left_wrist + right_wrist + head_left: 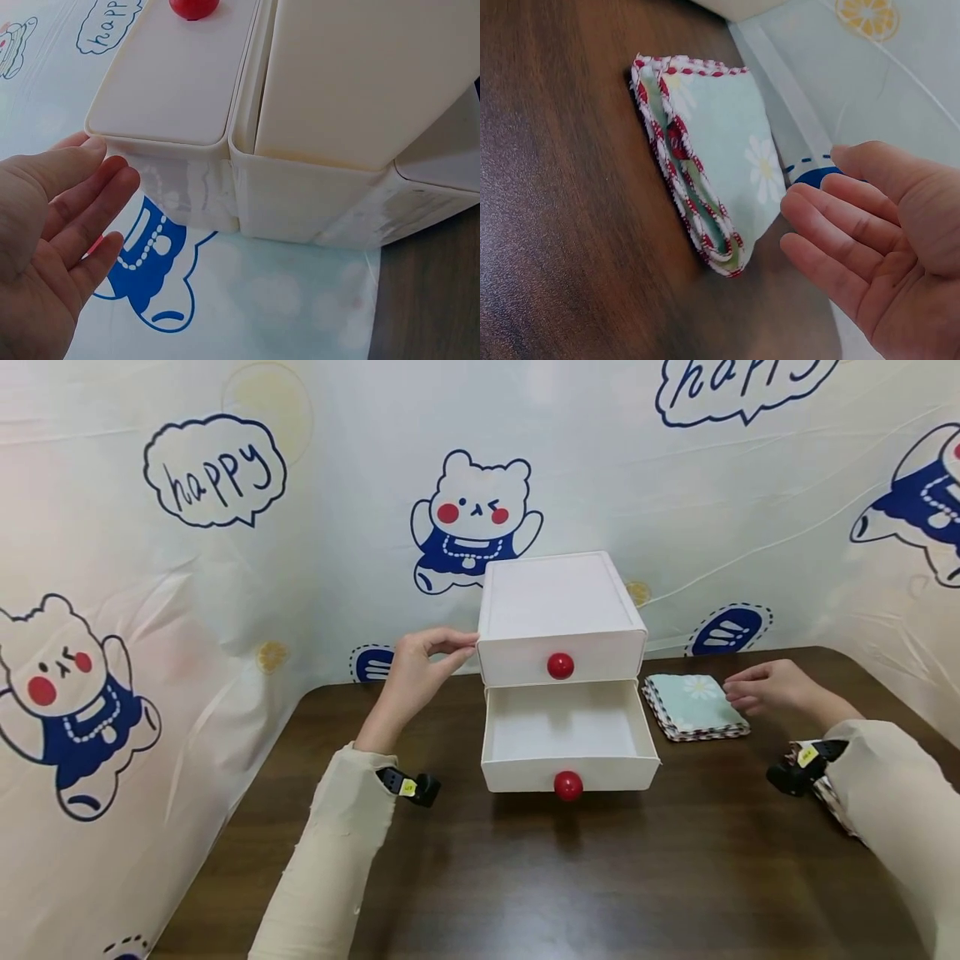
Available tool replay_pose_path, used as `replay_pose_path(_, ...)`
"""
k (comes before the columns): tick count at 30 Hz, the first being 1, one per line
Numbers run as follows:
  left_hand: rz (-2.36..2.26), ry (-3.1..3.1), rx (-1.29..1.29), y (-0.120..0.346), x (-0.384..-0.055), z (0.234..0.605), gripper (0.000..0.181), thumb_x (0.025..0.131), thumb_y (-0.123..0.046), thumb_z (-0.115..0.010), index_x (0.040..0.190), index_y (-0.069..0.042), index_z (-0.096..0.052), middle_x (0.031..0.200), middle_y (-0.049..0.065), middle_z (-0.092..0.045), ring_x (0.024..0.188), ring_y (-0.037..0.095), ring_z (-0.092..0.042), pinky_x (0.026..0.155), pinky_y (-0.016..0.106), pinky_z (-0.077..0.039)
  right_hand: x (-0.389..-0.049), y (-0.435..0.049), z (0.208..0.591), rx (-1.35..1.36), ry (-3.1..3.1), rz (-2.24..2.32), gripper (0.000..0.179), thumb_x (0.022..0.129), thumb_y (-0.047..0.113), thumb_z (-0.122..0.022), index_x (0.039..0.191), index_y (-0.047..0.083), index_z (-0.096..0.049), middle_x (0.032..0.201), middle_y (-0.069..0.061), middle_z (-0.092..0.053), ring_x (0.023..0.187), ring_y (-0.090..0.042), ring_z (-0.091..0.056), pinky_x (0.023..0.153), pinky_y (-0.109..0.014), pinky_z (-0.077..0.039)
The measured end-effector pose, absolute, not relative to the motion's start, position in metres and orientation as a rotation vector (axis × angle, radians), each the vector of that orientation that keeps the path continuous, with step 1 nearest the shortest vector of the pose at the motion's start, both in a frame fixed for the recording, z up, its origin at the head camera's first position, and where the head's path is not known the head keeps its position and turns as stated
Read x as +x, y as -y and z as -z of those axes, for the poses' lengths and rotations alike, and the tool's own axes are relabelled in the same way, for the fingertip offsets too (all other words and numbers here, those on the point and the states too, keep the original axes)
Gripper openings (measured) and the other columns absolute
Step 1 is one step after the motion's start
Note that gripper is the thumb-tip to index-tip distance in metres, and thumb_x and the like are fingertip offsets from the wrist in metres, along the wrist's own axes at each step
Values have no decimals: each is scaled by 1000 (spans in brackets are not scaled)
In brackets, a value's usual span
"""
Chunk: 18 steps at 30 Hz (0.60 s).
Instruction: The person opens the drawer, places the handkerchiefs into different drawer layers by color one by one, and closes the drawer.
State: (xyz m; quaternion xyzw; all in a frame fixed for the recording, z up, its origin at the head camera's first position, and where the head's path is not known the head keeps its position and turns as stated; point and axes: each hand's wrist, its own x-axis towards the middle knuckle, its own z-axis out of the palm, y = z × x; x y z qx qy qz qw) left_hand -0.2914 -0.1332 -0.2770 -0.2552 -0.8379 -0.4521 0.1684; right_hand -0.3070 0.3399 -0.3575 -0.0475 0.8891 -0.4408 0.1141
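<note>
A small white two-drawer box (558, 597) stands on the table. Its upper drawer front (517, 662) sits flush, with a red round knob (560, 666). The lower drawer (517, 775) is pulled out and nothing lies inside it. My left hand (423, 672) touches the box's upper front left corner with its fingertips, the other fingers relaxed in the left wrist view. Right of the box lies a folded pale green cloth (693, 706) with a white daisy and a red-and-white stitched edge. Beside it hovers my right hand (889, 240), fingers loosely bent and holding nothing.
Another cloth with the same kind of edging (836, 802) is partly hidden under my right sleeve. Behind the brown wooden table (525, 877) hangs a pale curtain (360, 527) printed with bears.
</note>
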Motion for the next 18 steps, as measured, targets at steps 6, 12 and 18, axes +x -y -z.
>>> replay_pose_path(6, 1278, 2385, -729, 131, -292, 276, 18, 83, -6, -67, 101, -6, -69, 99, 5, -68, 88, 14, -61, 77, 29, -51, -313, -349, 367, -101, -2640, 1240, 49, 94, 20, -52, 123, -19, -43, 108, -27, -60, 92, -31, -63, 77, -40, -52)
replay_pose_path(12, 1270, 2380, -733, 128, -291, 275, 18, 83, -8, -67, 101, -7, -70, 99, 4, -68, 88, 13, -61, 77, 28, -51, -318, -353, 377, -67, -2641, 1186, 55, 94, 27, -54, 124, -18, -42, 113, -30, -55, 93, -28, -62, 81, -42, -50)
replay_pose_path(18, 1260, 2373, -745, 127, -291, 274, 18, 83, -7, -67, 101, -7, -70, 98, 4, -68, 87, 13, -61, 76, 29, -51, -319, -355, 384, 14, -2627, 1146, 58, 91, 29, -57, 124, -16, -43, 120, -34, -46, 91, -24, -59, 82, -45, -49)
